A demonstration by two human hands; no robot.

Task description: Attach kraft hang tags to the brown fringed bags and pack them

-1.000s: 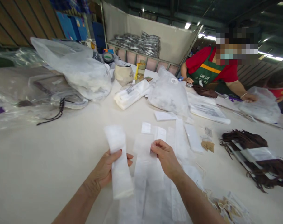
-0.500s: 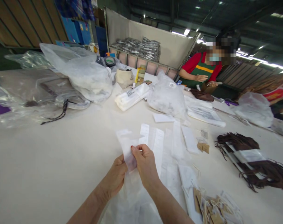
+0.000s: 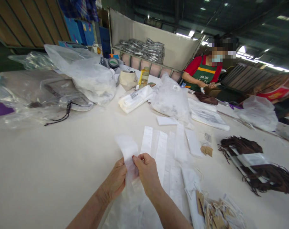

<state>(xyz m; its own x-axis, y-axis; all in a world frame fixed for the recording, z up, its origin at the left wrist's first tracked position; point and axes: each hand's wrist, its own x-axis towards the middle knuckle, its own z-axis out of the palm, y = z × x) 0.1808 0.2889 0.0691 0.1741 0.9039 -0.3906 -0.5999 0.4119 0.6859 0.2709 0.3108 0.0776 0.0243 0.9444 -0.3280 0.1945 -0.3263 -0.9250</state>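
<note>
My left hand (image 3: 116, 178) grips a thin, whitish translucent plastic bag (image 3: 127, 146) by its left side, fingers curled behind it. At the other edge my right hand (image 3: 147, 173) pinches the same bag between thumb and fingers. The bag's upper end bends over to the left, and some fingers show faintly through the film. Just beyond the right hand lie white strips and clear sleeves (image 3: 161, 143). Under my forearms more clear plastic (image 3: 134, 213) is spread on the white table (image 3: 51, 165).
Brown fringed bundles (image 3: 256, 159) and tangled kraft tags with cords (image 3: 217, 213) lie to the right. Filled plastic bags (image 3: 169, 95) and a white roll (image 3: 134, 98) stand farther back. Bulky plastic-wrapped goods (image 3: 39, 92) sit left. Across the table a co-worker (image 3: 202, 74) handles something.
The upper end of the bag has opened out into a smooth curve to the left. Both hands have shifted slightly and keep their grip. The co-worker's hands have come lower and closer together.
</note>
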